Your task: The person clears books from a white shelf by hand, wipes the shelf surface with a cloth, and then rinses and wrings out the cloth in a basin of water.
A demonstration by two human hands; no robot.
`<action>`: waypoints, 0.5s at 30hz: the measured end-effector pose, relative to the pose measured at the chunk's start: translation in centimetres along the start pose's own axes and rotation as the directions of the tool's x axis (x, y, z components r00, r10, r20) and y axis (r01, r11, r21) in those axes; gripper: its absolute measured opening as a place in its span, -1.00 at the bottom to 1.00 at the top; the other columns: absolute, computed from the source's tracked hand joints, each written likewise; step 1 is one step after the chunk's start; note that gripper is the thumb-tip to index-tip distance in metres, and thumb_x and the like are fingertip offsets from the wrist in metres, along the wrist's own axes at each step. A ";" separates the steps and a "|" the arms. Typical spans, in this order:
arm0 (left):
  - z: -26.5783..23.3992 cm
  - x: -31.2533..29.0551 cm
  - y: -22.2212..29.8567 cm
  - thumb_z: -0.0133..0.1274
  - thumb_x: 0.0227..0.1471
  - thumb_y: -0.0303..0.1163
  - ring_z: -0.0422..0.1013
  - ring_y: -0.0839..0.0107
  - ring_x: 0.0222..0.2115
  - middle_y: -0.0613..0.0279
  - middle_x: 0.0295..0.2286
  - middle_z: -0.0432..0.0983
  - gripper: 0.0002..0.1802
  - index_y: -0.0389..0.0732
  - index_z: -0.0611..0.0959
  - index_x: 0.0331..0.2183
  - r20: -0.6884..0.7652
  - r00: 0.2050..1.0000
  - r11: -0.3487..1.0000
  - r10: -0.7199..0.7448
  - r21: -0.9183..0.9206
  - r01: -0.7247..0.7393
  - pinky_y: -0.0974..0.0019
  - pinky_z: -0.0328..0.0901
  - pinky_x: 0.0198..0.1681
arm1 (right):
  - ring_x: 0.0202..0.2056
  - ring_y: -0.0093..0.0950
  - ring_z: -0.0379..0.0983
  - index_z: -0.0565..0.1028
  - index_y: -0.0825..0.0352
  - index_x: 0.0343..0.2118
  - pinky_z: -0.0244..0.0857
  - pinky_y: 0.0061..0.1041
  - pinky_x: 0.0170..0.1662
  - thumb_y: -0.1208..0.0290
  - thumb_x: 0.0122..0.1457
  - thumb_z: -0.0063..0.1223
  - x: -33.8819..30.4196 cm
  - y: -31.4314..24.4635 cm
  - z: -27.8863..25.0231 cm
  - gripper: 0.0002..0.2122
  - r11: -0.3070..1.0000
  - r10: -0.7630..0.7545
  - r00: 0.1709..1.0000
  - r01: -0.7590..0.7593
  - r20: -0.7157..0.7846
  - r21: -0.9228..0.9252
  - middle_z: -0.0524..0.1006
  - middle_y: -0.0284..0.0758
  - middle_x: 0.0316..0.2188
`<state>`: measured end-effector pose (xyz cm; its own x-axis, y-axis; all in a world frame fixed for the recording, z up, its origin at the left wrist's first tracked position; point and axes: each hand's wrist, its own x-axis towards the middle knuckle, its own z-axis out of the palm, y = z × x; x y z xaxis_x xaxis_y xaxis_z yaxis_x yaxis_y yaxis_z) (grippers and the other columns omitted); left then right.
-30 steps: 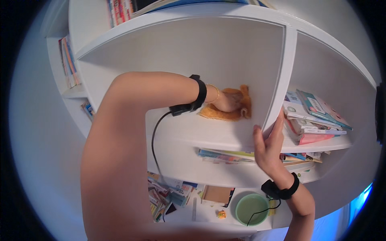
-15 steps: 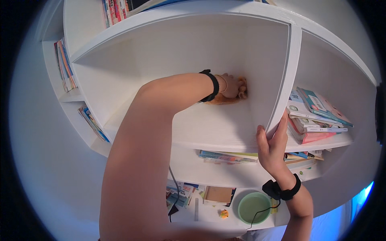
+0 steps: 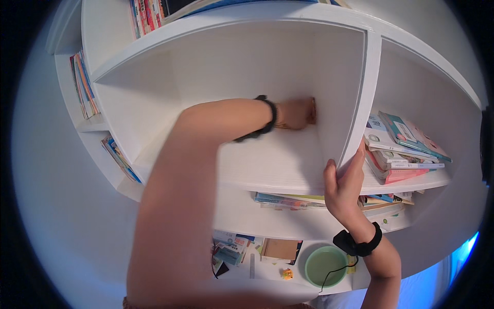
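The left hand [image 3: 293, 114] reaches deep into a white shelf compartment [image 3: 242, 62], its palm side down near the back corner. An orange-brown cloth [image 3: 312, 110] shows as a sliver at that hand's fingers, against the right side wall; blur hides whether they clamp it or only press it. A black wrist strap [image 3: 269, 118] circles that wrist.

The right hand [image 3: 343, 191], well apart from the left, is clasped on the front edge of the white divider [image 3: 367, 87], thumb on one face and fingers on the other. Its wrist wears a black band [image 3: 373, 241].

Just right of the right hand lies a stack of books [image 3: 406, 147]. Below the hands, thin booklets [image 3: 290, 201] lie flat on the next shelf. Farther down sit a green basin [image 3: 321, 260], a small orange object [image 3: 286, 274] and a brown-covered book [image 3: 279, 249]. Far left of the left hand stand upright books [image 3: 84, 85].
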<state>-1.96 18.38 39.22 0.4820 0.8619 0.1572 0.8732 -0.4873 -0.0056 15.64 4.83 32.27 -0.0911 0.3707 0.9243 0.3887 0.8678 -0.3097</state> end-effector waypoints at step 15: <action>-2.1 -4.3 3.4 0.06 -0.20 -0.33 0.23 0.10 -0.08 -0.06 -0.15 0.34 -0.42 -0.37 0.33 -0.11 0.143 0.986 0.989 -0.089 -0.106 0.105 0.22 0.18 -0.04 | -0.15 -0.11 0.31 -0.02 0.45 0.08 0.17 -0.35 -0.10 0.61 -0.04 -0.16 -0.5 -0.5 0.2 -0.43 0.986 0.132 0.989 -0.137 0.061 0.095 0.28 0.06 -0.13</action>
<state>-1.22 12.73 40.61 0.4074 0.9131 0.0145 0.9064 -0.4062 0.1161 15.30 4.28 31.96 -0.0954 0.5012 0.8600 0.3088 0.8362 -0.4531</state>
